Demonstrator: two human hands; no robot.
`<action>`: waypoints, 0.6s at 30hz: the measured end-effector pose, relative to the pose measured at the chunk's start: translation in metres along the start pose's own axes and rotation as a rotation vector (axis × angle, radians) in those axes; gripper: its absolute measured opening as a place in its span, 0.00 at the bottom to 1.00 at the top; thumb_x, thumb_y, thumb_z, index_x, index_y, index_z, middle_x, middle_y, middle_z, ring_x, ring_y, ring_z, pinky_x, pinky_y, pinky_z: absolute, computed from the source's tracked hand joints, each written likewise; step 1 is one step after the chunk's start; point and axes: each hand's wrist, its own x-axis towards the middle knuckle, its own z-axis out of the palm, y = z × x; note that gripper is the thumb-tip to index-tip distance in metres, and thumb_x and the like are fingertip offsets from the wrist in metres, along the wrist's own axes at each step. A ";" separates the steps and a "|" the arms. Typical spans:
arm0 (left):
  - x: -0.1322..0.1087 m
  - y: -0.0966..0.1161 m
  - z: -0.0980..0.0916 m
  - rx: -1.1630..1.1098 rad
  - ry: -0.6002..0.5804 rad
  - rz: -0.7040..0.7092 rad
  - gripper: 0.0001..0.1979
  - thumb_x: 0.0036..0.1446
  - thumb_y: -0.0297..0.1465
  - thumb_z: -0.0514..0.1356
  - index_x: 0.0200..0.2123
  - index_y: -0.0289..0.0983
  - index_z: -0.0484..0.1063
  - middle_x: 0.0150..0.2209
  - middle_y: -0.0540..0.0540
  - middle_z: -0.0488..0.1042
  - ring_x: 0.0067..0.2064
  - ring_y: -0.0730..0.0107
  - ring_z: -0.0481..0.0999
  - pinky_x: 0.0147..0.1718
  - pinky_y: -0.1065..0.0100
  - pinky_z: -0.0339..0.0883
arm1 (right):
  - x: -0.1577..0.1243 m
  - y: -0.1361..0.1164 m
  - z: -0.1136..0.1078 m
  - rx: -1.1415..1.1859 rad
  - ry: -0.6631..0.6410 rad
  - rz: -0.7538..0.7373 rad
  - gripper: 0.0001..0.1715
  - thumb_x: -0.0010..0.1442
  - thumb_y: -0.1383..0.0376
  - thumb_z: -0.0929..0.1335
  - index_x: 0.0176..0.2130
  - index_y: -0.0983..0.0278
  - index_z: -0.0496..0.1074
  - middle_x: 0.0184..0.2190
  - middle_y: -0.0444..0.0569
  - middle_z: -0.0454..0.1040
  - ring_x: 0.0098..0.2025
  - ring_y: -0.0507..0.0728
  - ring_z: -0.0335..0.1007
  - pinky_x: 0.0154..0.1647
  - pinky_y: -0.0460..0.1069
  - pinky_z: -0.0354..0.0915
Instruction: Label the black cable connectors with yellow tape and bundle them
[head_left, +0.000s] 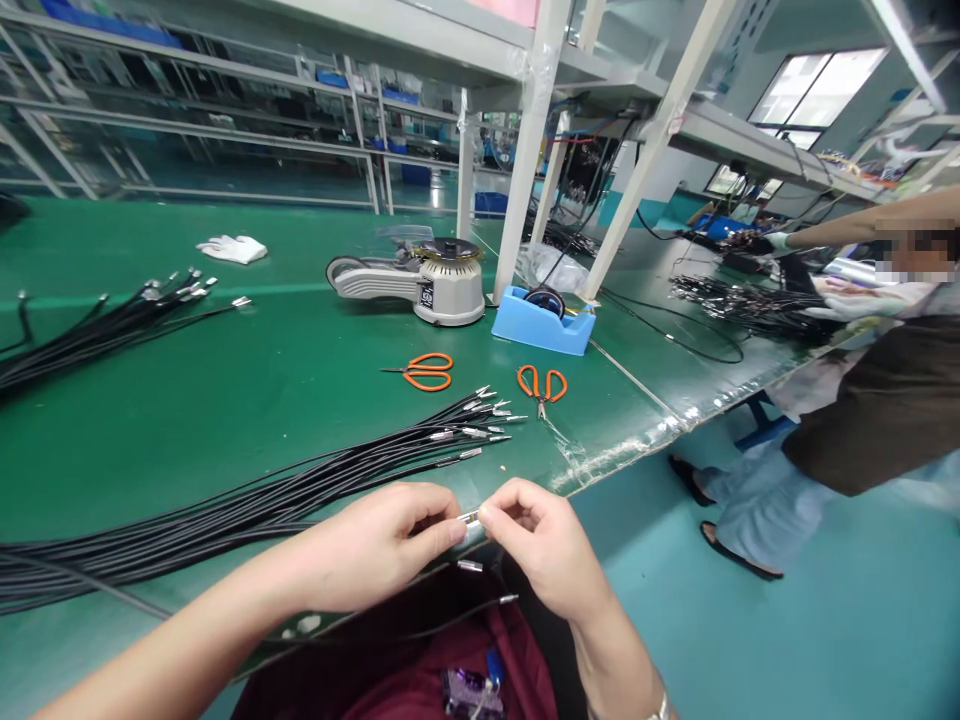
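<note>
At the near table edge, my left hand point(405, 530) pinches a small silver connector point(470, 518) with a yellowish bit on it. From the other side, my right hand point(536, 535) is closed, thumb against forefinger, on the same piece. The fingers cover most of it. Just below the hands, over my lap, hang two cable ends with metal tips, a nearer connector point(470, 566) and a lower tip point(508, 599). A bundle of black cables point(300, 490) lies left of and beyond my hands, its silver ends pointing right.
Orange-handled scissors point(429, 373), orange-handled cutters point(541, 388), a grey round tape dispenser point(448, 290) and a blue tape holder point(544, 320) stand beyond. A second cable bundle point(97, 335) and white glove point(232, 249) lie left. A co-worker point(885, 400) stands right, by more cables.
</note>
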 end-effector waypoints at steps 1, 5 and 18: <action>0.000 0.000 0.001 0.003 0.004 -0.001 0.19 0.63 0.42 0.47 0.29 0.37 0.68 0.28 0.53 0.69 0.31 0.71 0.66 0.30 0.72 0.57 | -0.001 0.000 0.000 -0.002 -0.003 -0.003 0.10 0.56 0.62 0.69 0.27 0.66 0.72 0.24 0.43 0.70 0.27 0.51 0.66 0.30 0.45 0.61; 0.002 0.000 0.005 0.016 0.058 0.021 0.16 0.63 0.38 0.48 0.29 0.37 0.69 0.27 0.52 0.70 0.31 0.71 0.67 0.31 0.72 0.57 | -0.003 0.000 0.001 -0.030 0.011 -0.032 0.10 0.57 0.63 0.68 0.27 0.66 0.72 0.25 0.43 0.70 0.28 0.51 0.66 0.30 0.45 0.62; 0.007 0.003 0.020 0.092 0.121 0.017 0.14 0.61 0.34 0.50 0.26 0.37 0.69 0.25 0.52 0.70 0.29 0.72 0.67 0.29 0.72 0.56 | -0.008 0.006 0.002 -0.070 0.015 -0.058 0.09 0.58 0.65 0.68 0.26 0.65 0.71 0.25 0.44 0.71 0.28 0.51 0.66 0.31 0.45 0.62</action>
